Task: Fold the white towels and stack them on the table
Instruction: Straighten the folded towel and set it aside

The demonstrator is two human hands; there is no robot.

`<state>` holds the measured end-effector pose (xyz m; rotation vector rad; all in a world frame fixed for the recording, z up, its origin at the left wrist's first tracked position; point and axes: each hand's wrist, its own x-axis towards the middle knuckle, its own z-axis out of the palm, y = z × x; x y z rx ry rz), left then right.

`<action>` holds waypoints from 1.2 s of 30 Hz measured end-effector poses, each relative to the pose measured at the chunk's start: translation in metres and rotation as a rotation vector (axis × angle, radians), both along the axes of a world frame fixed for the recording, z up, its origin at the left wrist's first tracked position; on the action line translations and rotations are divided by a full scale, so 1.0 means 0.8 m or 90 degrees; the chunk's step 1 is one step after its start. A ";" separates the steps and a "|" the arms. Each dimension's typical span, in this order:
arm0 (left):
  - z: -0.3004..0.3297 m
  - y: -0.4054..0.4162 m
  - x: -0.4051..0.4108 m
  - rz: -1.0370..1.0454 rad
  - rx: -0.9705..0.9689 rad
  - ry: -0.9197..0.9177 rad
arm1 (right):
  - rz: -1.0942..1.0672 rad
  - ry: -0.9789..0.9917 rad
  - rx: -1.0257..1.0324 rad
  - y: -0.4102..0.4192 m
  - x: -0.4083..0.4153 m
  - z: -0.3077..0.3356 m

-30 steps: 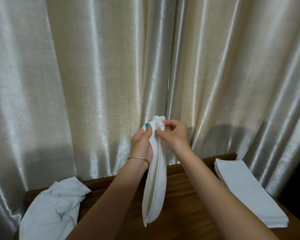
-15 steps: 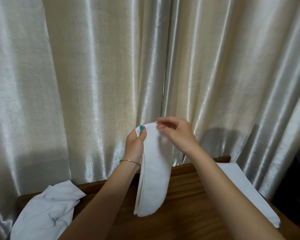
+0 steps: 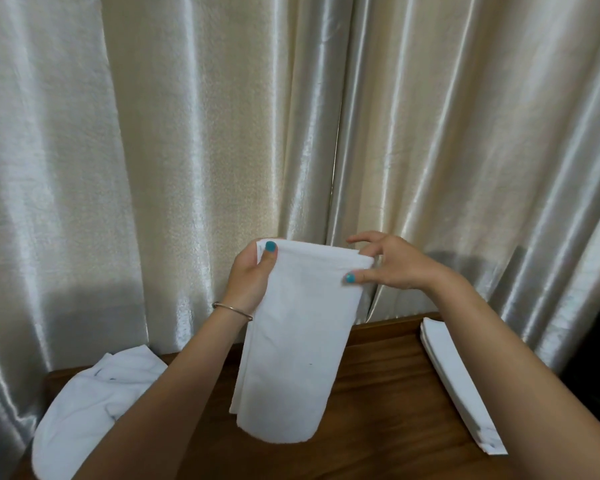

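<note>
Towel [image 3: 291,341] now spread wider between left hand [image 3: 248,282], right hand [image 3: 392,263].

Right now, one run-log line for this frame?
left hand: pinches towel corner | right hand: pinches other corner | towel: hanging above table | folded stack: right

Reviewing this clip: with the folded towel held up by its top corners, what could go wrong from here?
The right hand only pinches the held towel at its corner with thumb and fingertip, so it may slip and the fold may open. The left hand grips its corner more fully. The folded stack lies partly behind the right forearm, so placing the towel squarely may be awkward.
</note>
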<state>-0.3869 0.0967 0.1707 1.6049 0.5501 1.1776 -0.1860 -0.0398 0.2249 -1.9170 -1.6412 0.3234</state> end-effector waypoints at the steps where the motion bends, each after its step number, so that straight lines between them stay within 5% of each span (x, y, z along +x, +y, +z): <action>1: -0.002 0.002 -0.001 0.044 0.028 0.009 | 0.007 0.047 0.037 -0.001 0.000 -0.001; 5: -0.006 0.002 0.003 0.136 0.078 -0.003 | -0.028 0.126 0.145 0.001 -0.001 -0.003; 9: -0.004 -0.001 0.006 0.094 0.104 0.008 | -0.017 0.237 0.212 0.005 0.011 -0.004; 14: -0.004 -0.015 0.016 -0.047 0.148 0.086 | 0.007 -0.039 -0.013 0.017 0.000 -0.002; 22: -0.026 -0.025 0.026 -0.049 0.132 0.136 | 0.051 0.089 0.051 0.037 -0.045 -0.016; 28: -0.040 -0.052 0.040 0.057 0.209 -0.055 | -0.010 -0.020 0.112 0.033 -0.046 -0.011; 36: -0.042 -0.057 0.053 0.071 0.201 -0.040 | -0.024 -0.038 0.126 0.012 -0.030 0.005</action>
